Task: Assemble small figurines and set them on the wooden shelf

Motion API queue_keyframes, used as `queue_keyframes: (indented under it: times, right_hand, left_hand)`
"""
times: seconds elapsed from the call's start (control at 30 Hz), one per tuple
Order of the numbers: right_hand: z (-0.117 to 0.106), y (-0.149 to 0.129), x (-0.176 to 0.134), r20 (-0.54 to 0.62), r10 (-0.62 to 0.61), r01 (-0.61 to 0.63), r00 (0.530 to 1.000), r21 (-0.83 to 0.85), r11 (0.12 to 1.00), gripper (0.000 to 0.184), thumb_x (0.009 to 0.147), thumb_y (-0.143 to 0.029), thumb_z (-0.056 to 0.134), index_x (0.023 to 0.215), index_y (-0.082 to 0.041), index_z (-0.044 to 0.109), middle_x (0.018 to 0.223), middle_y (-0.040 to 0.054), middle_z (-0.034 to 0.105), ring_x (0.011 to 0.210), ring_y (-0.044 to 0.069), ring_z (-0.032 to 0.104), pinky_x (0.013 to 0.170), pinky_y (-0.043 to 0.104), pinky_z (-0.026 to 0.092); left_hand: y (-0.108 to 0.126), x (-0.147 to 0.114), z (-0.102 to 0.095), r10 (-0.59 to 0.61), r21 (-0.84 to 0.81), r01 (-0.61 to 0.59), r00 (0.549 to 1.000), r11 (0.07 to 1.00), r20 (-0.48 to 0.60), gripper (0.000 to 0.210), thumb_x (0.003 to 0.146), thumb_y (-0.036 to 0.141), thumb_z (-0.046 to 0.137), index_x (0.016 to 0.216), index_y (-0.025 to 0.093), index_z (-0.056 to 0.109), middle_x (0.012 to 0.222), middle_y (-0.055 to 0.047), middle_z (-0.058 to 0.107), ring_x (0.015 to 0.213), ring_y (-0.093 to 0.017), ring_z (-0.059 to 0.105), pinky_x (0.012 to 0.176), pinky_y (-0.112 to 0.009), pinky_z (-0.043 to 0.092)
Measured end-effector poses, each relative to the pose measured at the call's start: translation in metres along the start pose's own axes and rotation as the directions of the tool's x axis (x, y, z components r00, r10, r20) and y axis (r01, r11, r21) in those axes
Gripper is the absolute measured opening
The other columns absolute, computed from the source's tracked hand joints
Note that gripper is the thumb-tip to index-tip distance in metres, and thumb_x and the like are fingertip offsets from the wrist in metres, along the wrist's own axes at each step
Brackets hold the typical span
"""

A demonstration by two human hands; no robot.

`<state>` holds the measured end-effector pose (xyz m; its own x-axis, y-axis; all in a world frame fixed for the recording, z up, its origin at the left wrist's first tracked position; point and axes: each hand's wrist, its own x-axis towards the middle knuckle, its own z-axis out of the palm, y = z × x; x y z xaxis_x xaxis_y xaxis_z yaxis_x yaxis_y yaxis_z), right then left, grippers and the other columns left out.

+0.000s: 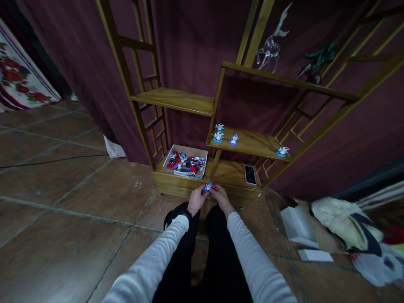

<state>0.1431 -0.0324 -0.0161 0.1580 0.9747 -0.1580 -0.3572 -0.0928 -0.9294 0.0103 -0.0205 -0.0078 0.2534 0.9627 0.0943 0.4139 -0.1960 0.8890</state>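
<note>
Between my two hands is a small purple-and-white figurine point(208, 187), pinched from both sides in front of the wooden shelf unit point(173, 185). My left hand point(197, 199) has its fingers closed on the figurine's left edge. From the other side, my right hand point(221, 195) grips it too. A white-rimmed cardboard box point(170, 170) full of red, purple and black figurines sits on the low shelf, beyond my left hand. On the middle shelf stand a similar purple figurine point(234, 139), two blue-based figurines point(218, 136) at the left and another blue one point(283, 151) at the right end.
A phone point(250, 174) lies on the low right shelf. Higher up stand a clear glass deer point(271, 48) and a dark green ornament point(318, 61). White boxes point(298, 225), a beige bag point(344, 221) and a plastic bag point(378, 267) lie on the floor at right.
</note>
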Motion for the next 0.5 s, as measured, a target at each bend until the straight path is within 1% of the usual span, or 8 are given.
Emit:
queue_keyframes:
  times: [0.13, 0.33, 0.4, 0.5]
  right_hand:
    - [0.000, 0.001, 0.000, -0.011, -0.010, 0.010, 1.000, -0.020, 1.000, 0.028, 0.053, -0.032, 0.073, 0.071, -0.018, 0.058, 0.074, -0.0005, 0.063, 0.070, 0.014, 0.058, 0.070, 0.030, 0.047]
    - [0.002, 0.001, -0.001, 0.022, -0.010, 0.011, 1.000, -0.058, 0.998, 0.027, 0.052, -0.031, 0.072, 0.072, -0.018, 0.058, 0.072, -0.0015, 0.062, 0.070, 0.014, 0.056, 0.070, 0.029, 0.046]
    - [0.003, 0.000, -0.001, 0.027, -0.024, 0.026, 0.999, -0.072, 0.997, 0.026, 0.052, -0.029, 0.072, 0.072, -0.019, 0.059, 0.073, -0.0016, 0.062, 0.071, 0.014, 0.056, 0.071, 0.029, 0.045]
    - [0.005, -0.003, -0.002, 0.051, -0.064, 0.068, 0.997, -0.084, 0.994, 0.024, 0.052, -0.025, 0.071, 0.072, -0.021, 0.060, 0.076, -0.0022, 0.063, 0.075, 0.014, 0.056, 0.072, 0.028, 0.045]
  left_hand:
    - [0.011, -0.008, -0.003, 0.015, 0.176, -0.010, 0.999, 0.984, -0.029, 0.034, 0.079, 0.023, 0.054, 0.113, 0.020, 0.053, 0.098, -0.007, 0.066, 0.088, -0.018, 0.062, 0.075, -0.026, 0.043]
    - [0.020, -0.018, -0.005, -0.047, 0.412, 0.060, 0.998, 0.909, -0.043, 0.027, 0.082, 0.026, 0.050, 0.109, 0.020, 0.049, 0.094, -0.009, 0.065, 0.087, -0.022, 0.062, 0.072, -0.028, 0.042]
    - [0.021, -0.020, -0.006, -0.053, 0.424, 0.071, 0.997, 0.903, -0.056, 0.026, 0.083, 0.025, 0.049, 0.109, 0.021, 0.048, 0.094, -0.009, 0.065, 0.088, -0.022, 0.062, 0.072, -0.028, 0.041]
    - [0.021, -0.020, -0.007, -0.011, 0.343, 0.036, 0.997, 0.939, -0.073, 0.025, 0.082, 0.021, 0.048, 0.107, 0.022, 0.047, 0.095, -0.008, 0.064, 0.089, -0.021, 0.061, 0.072, -0.028, 0.041]
